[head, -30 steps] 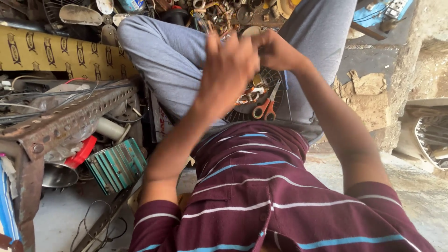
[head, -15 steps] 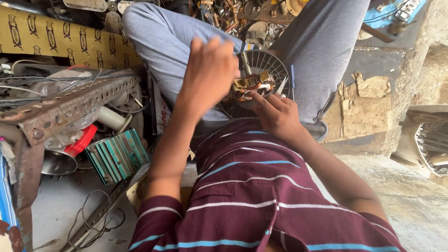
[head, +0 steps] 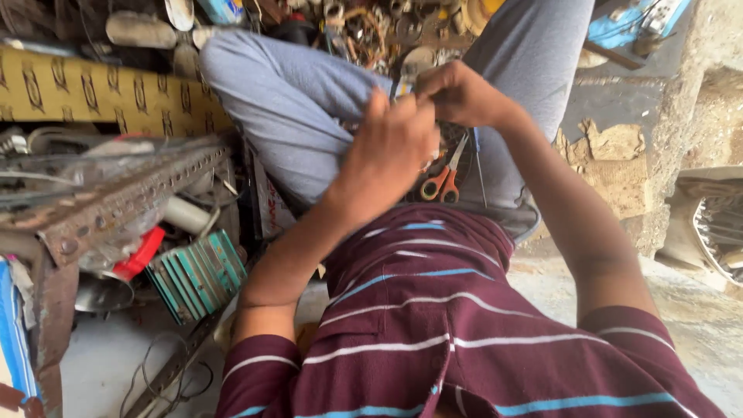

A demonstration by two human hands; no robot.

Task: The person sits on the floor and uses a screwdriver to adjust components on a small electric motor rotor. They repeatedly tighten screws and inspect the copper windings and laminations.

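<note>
Cluttered workshop floor: rusty rack (head: 116, 205) beside me, metal scrap (head: 364, 23) beyond my knees, orange scissors (head: 443, 179) in my lap. Left hand (head: 391, 147) and right hand (head: 457, 94) meet above the scissors, fingers curled close together. Whatever they pinch is hidden, so I cannot tell.

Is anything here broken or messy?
Yes. The rusty perforated metal rack on the left is corroded, with tangled wires on the floor below. Orange-handled scissors lie loose between the person's knees, just under the left hand and right hand.
</note>
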